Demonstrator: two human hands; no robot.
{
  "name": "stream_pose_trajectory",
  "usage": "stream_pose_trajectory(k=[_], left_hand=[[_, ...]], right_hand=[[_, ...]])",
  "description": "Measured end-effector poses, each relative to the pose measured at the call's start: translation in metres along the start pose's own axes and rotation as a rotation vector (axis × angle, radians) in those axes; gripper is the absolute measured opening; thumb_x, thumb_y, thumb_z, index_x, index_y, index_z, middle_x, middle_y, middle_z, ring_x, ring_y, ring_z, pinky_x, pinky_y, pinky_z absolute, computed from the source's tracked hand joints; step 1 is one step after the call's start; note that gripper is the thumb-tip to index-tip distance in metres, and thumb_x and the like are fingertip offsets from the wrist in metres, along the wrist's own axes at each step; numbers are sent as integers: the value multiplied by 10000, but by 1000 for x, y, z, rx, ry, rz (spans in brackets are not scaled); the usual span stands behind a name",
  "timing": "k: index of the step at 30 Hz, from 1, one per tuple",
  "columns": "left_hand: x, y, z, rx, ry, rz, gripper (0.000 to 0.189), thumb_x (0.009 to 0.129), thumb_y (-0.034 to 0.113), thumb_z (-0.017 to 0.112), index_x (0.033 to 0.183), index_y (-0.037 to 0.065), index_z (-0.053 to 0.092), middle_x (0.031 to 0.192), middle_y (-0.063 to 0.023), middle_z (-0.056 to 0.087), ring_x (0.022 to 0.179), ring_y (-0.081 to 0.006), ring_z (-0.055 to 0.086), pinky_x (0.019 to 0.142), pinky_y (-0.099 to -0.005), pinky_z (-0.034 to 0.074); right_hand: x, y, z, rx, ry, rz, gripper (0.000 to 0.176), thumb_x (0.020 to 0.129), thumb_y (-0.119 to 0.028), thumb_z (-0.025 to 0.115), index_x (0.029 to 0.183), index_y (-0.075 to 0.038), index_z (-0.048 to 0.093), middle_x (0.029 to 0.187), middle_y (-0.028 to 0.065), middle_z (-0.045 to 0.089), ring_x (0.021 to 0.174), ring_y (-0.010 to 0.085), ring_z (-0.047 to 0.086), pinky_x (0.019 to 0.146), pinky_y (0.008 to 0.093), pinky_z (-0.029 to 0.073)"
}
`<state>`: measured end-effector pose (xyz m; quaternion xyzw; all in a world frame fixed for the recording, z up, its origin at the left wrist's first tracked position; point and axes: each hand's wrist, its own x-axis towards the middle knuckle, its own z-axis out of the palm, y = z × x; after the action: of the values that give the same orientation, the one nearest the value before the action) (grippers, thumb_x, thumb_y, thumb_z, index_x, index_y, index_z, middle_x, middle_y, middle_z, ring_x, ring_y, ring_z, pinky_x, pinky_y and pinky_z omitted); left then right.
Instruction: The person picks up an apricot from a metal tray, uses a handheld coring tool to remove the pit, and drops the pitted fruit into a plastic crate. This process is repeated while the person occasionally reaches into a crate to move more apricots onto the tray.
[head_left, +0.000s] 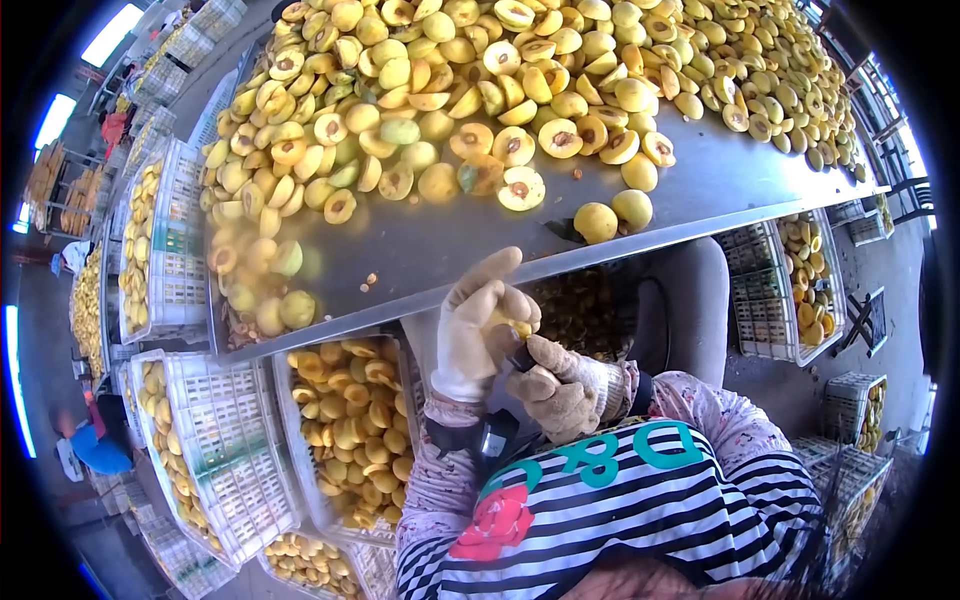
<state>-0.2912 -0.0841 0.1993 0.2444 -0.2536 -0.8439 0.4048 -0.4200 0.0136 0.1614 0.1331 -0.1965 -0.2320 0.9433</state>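
My left hand (pixel 475 328), in a pale glove, is closed around a yellow fruit (pixel 500 324), mostly hidden by the fingers. My right hand (pixel 572 388), also gloved, grips a small tool with a dark part (pixel 520 358) that meets the fruit. Both hands are together in front of my body, just below the edge of a metal table (pixel 400 265). Whole and halved yellow fruit (pixel 520 140) are heaped on that table, and two whole ones (pixel 612 215) lie near its edge.
A crate of fruit halves (pixel 350 430) stands below the table, left of my hands. White crates (pixel 225 440) line the left side, and another crate (pixel 785 290) is at the right. At the far left a person in blue (pixel 98 450) is partly visible.
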Motion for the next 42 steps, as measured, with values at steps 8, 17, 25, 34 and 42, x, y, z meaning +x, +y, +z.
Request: stream_pose_trajectory(k=[8,17,25,34,42], left_hand=[[-46,17,-21,432,409,338,343,1041,192,437,1242,-51,571,882,-126,646,879,-254,641,768,-364,546],[-118,26,-201,2003,887,375,151,887,69,595,1018,2,633,918,-176,647,852,-329,614,841,-431,490],[104,52,-15,1955,-57,634,470,934,72,518,1401,120,534,1427,-172,530,1348,-344,479,1137,-415,385],[156,37,-27,2205,-41,446,414,820,112,709,1220,92,605,1108,-184,627,1001,-305,604,842,-422,502],[32,-18,43,674,224,267,243,976,141,599,1143,-21,669,1043,-75,685,873,-119,637,735,-240,518]], right_hand=[[-15,-4,22,-223,41,-72,563,952,-651,509,836,-103,567,499,-76,402,366,59,365,342,224,328],[-27,-23,16,-523,546,-405,538,987,-651,420,830,-144,513,542,-40,377,394,80,334,351,252,317],[-46,-12,55,-669,779,-461,502,991,-632,459,872,-144,475,569,-44,373,420,63,352,397,228,326],[-52,-17,70,-830,845,-448,487,1037,-558,414,842,-118,484,572,-13,407,423,101,372,408,254,326],[-43,-16,85,-1293,1002,-388,397,988,-466,546,919,-75,550,712,29,548,537,103,510,484,276,439]])
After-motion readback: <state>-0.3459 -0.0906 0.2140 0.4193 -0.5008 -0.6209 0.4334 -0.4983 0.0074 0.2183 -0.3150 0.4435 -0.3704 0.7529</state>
